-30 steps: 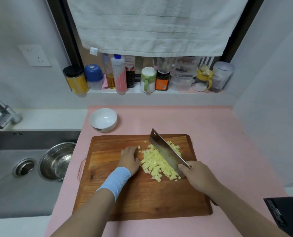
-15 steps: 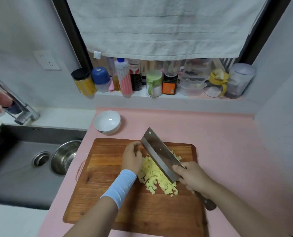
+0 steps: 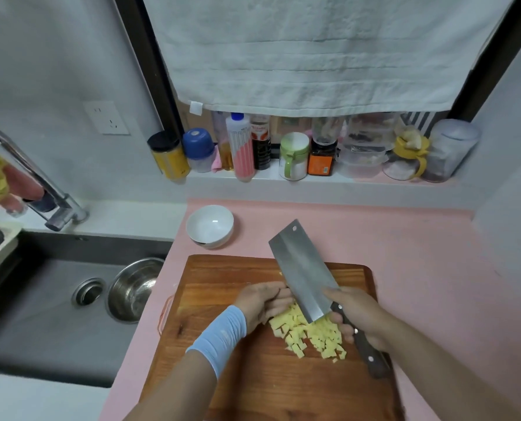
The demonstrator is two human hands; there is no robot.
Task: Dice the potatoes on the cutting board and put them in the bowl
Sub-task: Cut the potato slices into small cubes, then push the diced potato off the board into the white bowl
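- Head view: a wooden board lies on the pink worktop, toward its front edge and just right of the sink.
- The dice, small yellow potato cubes, sit in a loose pile near the middle of the board, toward its right side.
- The white bowl stands on the worktop just beyond the board's far left corner, apart from the board.
- The right hand grips the cleaver by its dark handle, fingers curled tight round it, over the board's right side.
- The blade is tilted, with its heel down among the dice and its far corner raised above the board's far edge.
- The left hand, with a blue band at the wrist, stands on edge at the left of the pile. Its fingers are straight and together, tips against the blade's left face.
- A steel basin lies in the sink by its right wall.
- Jars and bottles line the ledge behind the worktop's back edge, under a hanging white towel.
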